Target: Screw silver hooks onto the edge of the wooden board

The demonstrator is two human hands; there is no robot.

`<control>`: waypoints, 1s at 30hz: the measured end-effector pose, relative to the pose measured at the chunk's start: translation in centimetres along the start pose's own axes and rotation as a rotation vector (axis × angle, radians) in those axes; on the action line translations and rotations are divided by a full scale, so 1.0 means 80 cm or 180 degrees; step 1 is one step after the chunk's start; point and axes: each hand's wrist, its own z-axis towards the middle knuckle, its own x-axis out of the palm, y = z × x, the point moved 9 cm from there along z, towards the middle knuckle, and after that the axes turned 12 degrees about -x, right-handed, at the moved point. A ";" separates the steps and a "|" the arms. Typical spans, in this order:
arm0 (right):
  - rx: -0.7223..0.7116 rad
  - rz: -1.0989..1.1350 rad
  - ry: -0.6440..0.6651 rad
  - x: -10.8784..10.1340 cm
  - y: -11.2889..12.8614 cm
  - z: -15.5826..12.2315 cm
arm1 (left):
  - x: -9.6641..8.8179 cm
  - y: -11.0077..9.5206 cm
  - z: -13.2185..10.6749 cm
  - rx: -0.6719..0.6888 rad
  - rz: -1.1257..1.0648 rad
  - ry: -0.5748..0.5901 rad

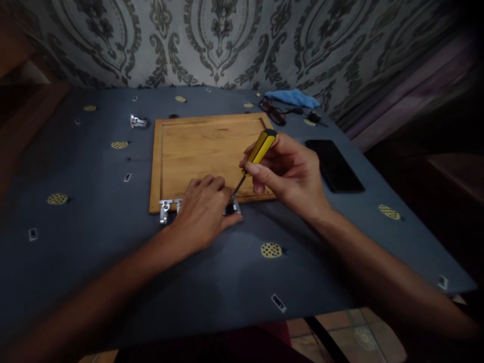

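Observation:
A yellow-and-black screwdriver (260,147) is pinched in my right hand (297,174), tilted, its tip down at a metal cabinet hinge (237,205) on the near edge of a wooden panel (204,146). My left hand (204,209) is closed over that edge, fingers curled on the wood and thumb against the same hinge, steadying it; part of the hinge is hidden beneath the hand. Left of my hand, a second hinge (164,212) sits on the same edge. Any screw under the tip is too small to make out.
A loose hinge (138,121) lies beyond the panel's left corner. Toward the back right are glasses (273,111), a blue cloth (293,98) and a dark object with a cable (308,115). A black phone (335,166) lies right of the panel on the patterned tablecloth (113,217).

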 end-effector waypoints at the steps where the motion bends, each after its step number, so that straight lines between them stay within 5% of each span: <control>1: 0.0016 0.0017 0.0130 0.002 0.003 0.001 | 0.000 0.000 0.000 0.0006 0.0008 -0.0003; 6: 0.0152 0.0003 0.0564 0.010 0.012 0.001 | 0.000 -0.001 0.000 -0.0012 0.0070 0.0008; 13: 0.0213 0.0018 0.0165 0.005 0.006 -0.003 | 0.001 0.000 0.001 0.0019 -0.0006 0.0006; 21: 0.0177 0.0096 0.0478 0.006 0.011 0.003 | 0.001 -0.001 -0.001 0.0035 0.0002 -0.0007; 30: 0.0072 0.0155 0.0083 -0.001 0.007 0.004 | 0.003 0.002 0.001 -0.0042 0.0024 0.0085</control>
